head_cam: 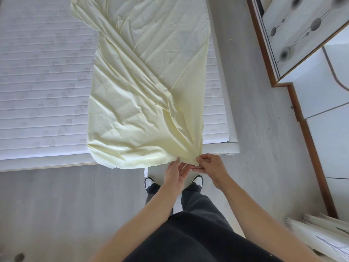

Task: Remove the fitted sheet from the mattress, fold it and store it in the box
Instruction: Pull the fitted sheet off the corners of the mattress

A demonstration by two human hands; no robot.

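The pale yellow fitted sheet point(145, 87) lies off the mattress corners, folded lengthwise into a long wrinkled strip on the bare white quilted mattress point(43, 82). Its near end hangs over the foot of the bed. My right hand point(209, 167) pinches the near right corner of the sheet at the bed's edge. My left hand point(175, 172) is beside it, fingers extended and touching the same bunched corner from below. No box is in view.
A wardrobe with mirrored and white panels point(306, 44) runs along the right. Grey floor point(255, 129) forms an aisle between bed and wardrobe. Pale blurred items point(321, 235) lie at the lower right. My feet stand at the bed's foot.
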